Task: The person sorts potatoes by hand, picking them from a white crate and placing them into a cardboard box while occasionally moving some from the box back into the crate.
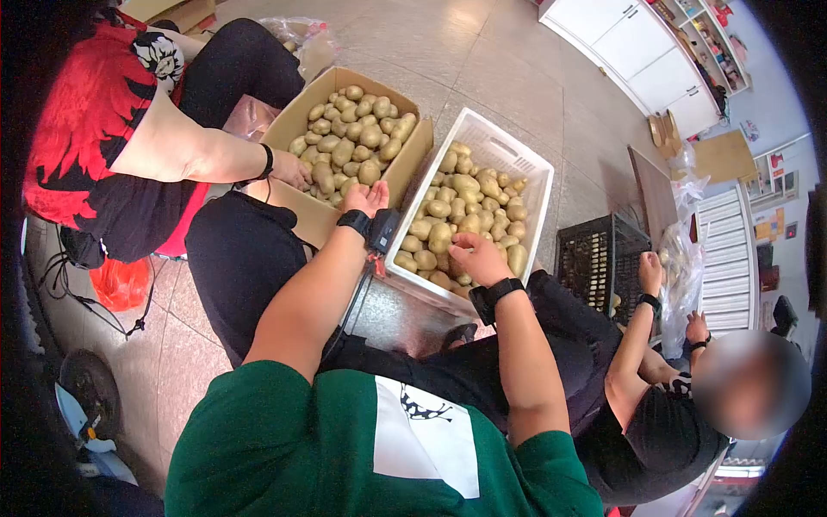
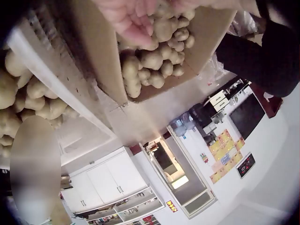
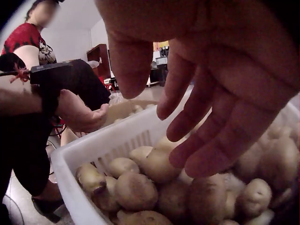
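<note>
My left hand (image 1: 368, 200) is at the near edge of the cardboard box (image 1: 417, 160), palm turned up and fingers loosely bent with nothing in them. Potatoes (image 1: 342, 153) fill that box. Over the near part of the white plastic crate (image 1: 537, 185), my right hand (image 1: 479, 260) hangs close above more potatoes (image 1: 439, 209). Its fingers, spread and slightly bent in the right wrist view, hold nothing. The left wrist view shows the left hand (image 2: 133, 21) beside the box's potatoes, partly cut off by the frame's top.
A person in red and black at the left reaches a hand (image 1: 290, 170) into the cardboard box. At the right sits another person in black (image 1: 655, 444), near a black crate (image 1: 594, 258). White cabinets (image 1: 633, 43) stand at the back, and a red bag (image 1: 121, 283) lies on the floor.
</note>
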A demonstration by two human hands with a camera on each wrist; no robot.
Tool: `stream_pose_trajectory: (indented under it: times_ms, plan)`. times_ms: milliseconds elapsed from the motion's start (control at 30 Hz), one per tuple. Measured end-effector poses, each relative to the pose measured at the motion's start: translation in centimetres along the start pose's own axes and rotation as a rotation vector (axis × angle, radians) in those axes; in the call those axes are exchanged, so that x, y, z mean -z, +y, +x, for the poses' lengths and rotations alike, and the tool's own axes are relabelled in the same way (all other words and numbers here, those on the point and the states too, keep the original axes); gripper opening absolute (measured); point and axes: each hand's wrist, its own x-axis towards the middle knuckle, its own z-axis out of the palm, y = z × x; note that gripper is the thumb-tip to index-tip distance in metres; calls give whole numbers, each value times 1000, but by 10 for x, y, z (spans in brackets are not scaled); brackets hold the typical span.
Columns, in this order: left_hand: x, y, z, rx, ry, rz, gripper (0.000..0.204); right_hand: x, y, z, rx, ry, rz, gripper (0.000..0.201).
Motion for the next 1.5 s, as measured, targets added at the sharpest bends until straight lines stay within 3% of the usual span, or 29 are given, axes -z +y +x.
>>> stream_pose_trajectory:
  times_ms: [100,233,333,433,500,600,633,700,833,1033,1100,1233,1333,1400,1500]
  plan:
    - [0,-16,-9,85,-19,36,32,9,-15,-8,-25,86,-182,36]
    - [-11,-38,-28,142,10,111,28,16,18,7,-74,296,-152,35]
    - [-6,-53,-37,212,-105,224,27,33,17,3,-115,399,-249,37]
    - [4,-67,-37,295,-109,300,24,43,14,-2,-98,501,-249,36]
    - [10,-72,-40,329,-154,343,22,47,10,-5,-223,559,-373,35]
    - [14,-77,-41,327,-130,502,26,47,25,-5,-253,622,-533,40]
    - [15,-76,-43,326,-132,504,26,48,36,-1,-252,624,-531,40]
    - [14,-75,-46,339,-122,602,28,49,55,7,-383,371,-488,41]
    - [12,-74,-44,349,-108,638,29,34,63,5,-272,393,-699,43]
    - [15,-70,-40,353,-163,679,31,35,52,3,-379,393,-574,48]
    - [15,-70,-38,359,-157,705,32,34,44,1,-364,298,-725,50]
    - [14,-71,-40,348,-158,698,32,26,33,-6,-344,325,-625,54]
    - [11,-71,-41,358,-150,691,32,18,24,-7,-434,245,-766,53]
    - [11,-71,-42,346,-136,704,32,12,30,-7,-305,327,-774,46]
    - [11,-71,-43,344,-151,713,31,18,13,-11,-283,255,-690,40]
